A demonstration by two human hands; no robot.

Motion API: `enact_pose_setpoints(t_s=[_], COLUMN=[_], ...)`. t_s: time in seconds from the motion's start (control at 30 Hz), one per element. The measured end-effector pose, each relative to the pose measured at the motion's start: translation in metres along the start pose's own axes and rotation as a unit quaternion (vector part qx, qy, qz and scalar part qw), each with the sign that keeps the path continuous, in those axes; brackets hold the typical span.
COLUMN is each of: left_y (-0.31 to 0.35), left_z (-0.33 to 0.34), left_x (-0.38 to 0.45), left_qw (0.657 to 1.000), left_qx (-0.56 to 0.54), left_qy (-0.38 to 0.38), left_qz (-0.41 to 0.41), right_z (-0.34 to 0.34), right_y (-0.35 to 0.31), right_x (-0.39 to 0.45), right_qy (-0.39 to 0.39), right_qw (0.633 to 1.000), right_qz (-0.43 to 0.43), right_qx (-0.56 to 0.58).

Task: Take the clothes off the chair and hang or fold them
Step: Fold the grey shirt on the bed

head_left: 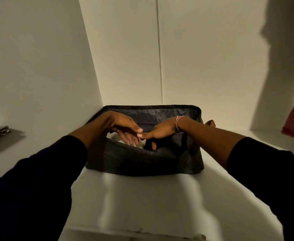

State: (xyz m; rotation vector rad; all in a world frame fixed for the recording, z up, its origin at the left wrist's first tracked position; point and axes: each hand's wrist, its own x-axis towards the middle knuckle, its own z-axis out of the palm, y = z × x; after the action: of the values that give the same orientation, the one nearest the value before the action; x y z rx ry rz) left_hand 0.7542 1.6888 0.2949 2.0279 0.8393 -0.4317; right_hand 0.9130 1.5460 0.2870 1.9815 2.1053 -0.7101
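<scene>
Both hands reach into the soft black fabric storage box [144, 159] at the shelf's [142, 197] back. The left hand [125, 127] is relaxed over pale cloth [114, 136] inside; the right hand [160, 132] points flat. The cloth seems light and limp, so grasp a bunched fold.

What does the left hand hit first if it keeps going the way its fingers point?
Most likely the right hand: the left hand points right and slightly down over the open bag, thumb tips nearly meeting. Depth is unclear; it might pass under, into the bag.
</scene>
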Motion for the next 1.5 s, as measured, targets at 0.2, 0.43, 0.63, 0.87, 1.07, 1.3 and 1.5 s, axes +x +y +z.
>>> enact_pose_setpoints(t_s=[0.2, 0.43, 0.63, 0.87, 1.07, 1.3, 1.5], left_y=[0.022, 0.034, 0.052, 0.085, 0.078, 0.070, 0.074], left_z=[0.054, 0.091, 0.099, 0.124, 0.151, 0.184, 0.213], left_x=[-0.027, -0.058, -0.059, -0.025, -0.019, -0.020, -0.020], left_qw=[0.994, 0.964, 0.916, 0.821, 0.711, 0.767, 0.786], left_qx=[0.093, 0.177, 0.219, 0.345, 0.432, 0.300, 0.224], left_qy=[-0.056, 0.189, 0.322, 0.445, 0.555, 0.565, 0.562], left_qz=[-0.015, 0.059, 0.093, 0.093, 0.016, 0.053, 0.127], right_z=[0.008, 0.011, 0.021, 0.047, 0.071, 0.111, 0.158], right_y=[0.012, 0.046, 0.043, 0.047, 0.041, 0.021, 0.014], right_x=[-0.064, -0.109, -0.126, -0.123, -0.123, -0.150, -0.196], right_qy=[-0.014, 0.069, 0.254, 0.361, 0.416, 0.460, 0.430], right_qw=[1.000, 0.975, 0.924, 0.871, 0.855, 0.847, 0.863], right_qz=[0.012, 0.033, 0.075, 0.167, 0.186, 0.187, 0.219], right_qx=[-0.001, -0.210, -0.276, -0.288, -0.249, -0.188, -0.153])
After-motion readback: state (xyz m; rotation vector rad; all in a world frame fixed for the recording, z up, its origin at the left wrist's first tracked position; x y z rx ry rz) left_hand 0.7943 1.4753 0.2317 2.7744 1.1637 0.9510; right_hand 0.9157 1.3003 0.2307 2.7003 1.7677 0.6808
